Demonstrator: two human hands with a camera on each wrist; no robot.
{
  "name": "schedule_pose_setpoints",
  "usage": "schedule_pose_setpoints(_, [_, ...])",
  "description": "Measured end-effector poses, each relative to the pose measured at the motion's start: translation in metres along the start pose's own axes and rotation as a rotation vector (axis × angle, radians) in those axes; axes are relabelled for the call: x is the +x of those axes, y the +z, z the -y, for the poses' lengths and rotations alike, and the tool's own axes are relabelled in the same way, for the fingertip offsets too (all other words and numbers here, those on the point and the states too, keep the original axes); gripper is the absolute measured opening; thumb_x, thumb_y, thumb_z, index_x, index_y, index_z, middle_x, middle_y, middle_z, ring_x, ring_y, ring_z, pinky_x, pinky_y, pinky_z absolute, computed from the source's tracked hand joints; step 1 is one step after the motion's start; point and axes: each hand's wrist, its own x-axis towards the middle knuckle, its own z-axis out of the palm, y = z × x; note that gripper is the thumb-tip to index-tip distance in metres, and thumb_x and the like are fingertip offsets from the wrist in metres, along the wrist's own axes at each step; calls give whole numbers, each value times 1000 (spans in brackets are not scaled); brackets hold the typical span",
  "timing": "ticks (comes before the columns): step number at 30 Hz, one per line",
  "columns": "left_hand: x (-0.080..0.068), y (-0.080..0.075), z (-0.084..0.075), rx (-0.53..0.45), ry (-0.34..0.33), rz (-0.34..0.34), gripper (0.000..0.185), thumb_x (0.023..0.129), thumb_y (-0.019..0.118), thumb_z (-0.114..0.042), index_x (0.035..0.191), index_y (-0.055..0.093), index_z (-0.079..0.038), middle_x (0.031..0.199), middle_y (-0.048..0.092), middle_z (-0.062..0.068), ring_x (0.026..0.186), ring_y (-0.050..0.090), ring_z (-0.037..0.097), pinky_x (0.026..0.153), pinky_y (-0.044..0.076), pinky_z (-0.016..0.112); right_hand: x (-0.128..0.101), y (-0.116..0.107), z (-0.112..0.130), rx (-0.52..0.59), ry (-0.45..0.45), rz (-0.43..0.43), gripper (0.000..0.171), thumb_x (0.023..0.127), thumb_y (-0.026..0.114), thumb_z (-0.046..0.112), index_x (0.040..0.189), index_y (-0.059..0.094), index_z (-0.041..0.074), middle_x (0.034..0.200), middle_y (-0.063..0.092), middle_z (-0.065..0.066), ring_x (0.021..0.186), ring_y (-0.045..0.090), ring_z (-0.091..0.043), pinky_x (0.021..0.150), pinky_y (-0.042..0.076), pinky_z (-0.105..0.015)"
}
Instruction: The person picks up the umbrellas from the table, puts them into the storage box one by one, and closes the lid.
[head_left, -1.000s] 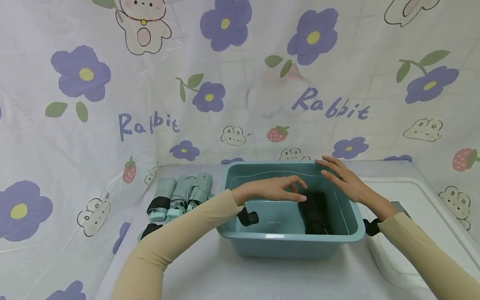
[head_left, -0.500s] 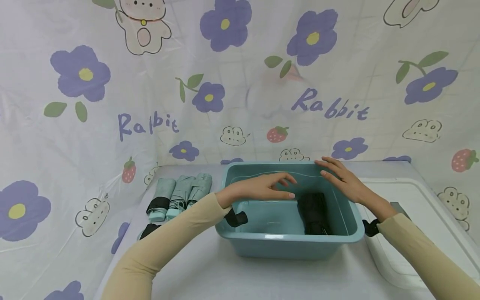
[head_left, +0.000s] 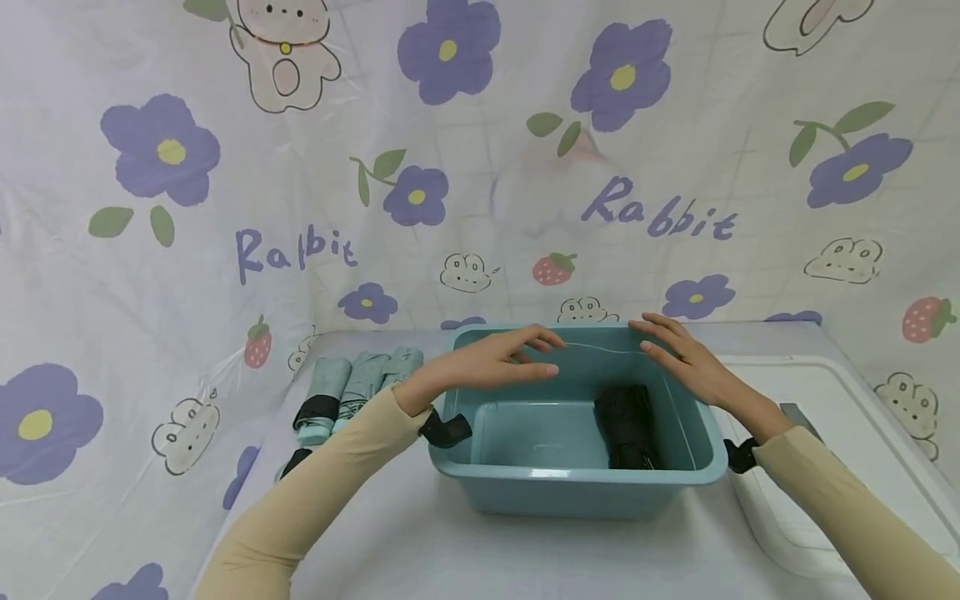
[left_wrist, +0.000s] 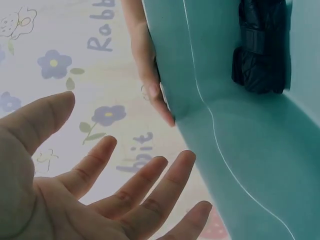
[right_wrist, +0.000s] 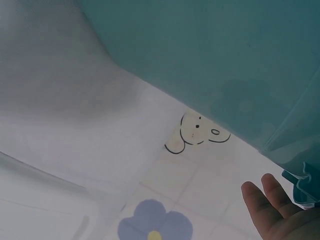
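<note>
A: ok so what are the hands up to, and what could go sideways?

B: left hand (head_left: 501, 360) is over the bin (head_left: 577, 476), fingers loosely spread, thumb well apart, nothing in it. right hand (head_left: 690, 360) is at the far right corner of the rim, fingers stretched out, not holding anything either. can't tell how hard it presses there, if at all.

A: so the bin's the weak spot?

B: kinda. if that right hand leans or catches the rim, I'd guess the bin skids or tips, bc it looks like light plastic on a smooth tabletop (head_left: 600, 558).

A: and the black bundle (head_left: 628, 425)?

B: down in the bin, right-hand end. looks like a folded umbrella. tilt the bin and it'd probably slide, there's bare floor beside it.

A: anything further out?

B: yeah, the left sleeve (head_left: 330, 487) crosses in front of the teal bundles (head_left: 363, 383) on the left. a low swing or that black wrist strap (head_left: 448, 430) could knock one loose and roll it. and the white lid (head_left: 855, 475) lies right of the bin, so a shove that way might bump it.
</note>
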Motion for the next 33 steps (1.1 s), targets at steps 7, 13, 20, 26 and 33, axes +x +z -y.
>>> schedule_pose_setpoints(7, [-6, -1, 12, -20, 32, -74, 39, 96, 51, -29, 133, 42, -20, 133, 48, 2, 123, 47, 19, 101, 38, 35, -1, 0, -2, 0, 3, -2, 47, 100, 41, 27, 143, 35, 10, 150, 19, -18, 135, 18, -46, 98, 19, -70])
schedule_pose_setpoints(13, [-15, -2, 20, -54, 50, -142, 37, 96, 51, -27, 131, 45, -20, 134, 48, 1, 124, 46, 22, 103, 35, 45, 0, 0, -3, 6, 2, -9, 47, 100, 42, 27, 143, 35, 10, 150, 19, -18, 135, 18, -45, 97, 19, -70])
schedule_pose_setpoints(20, [-27, -3, 24, -30, 79, -212, 37, 97, 48, -33, 132, 43, -21, 133, 48, -2, 124, 46, 23, 102, 37, 40, 0, -1, -2, 10, 4, -6, 47, 100, 42, 27, 143, 35, 10, 150, 19, -18, 135, 18, -46, 98, 19, -70])
schedule_pose_setpoints(26, [-37, -1, 31, -19, 94, -282, 37, 98, 46, -34, 132, 43, -23, 132, 50, -4, 124, 46, 22, 102, 35, 46, 0, -2, -2, 12, 5, -1, 47, 100, 42, 27, 143, 35, 11, 151, 18, -18, 135, 18, -46, 97, 19, -70])
schedule_pose_setpoints(33, [-51, 3, 38, -46, 90, -354, 35, 97, 49, -33, 131, 46, -24, 131, 50, -8, 124, 46, 19, 103, 33, 48, 1, 1, -4, 12, 7, 0, 47, 100, 41, 27, 143, 35, 11, 151, 18, -18, 135, 18, -46, 97, 19, -70])
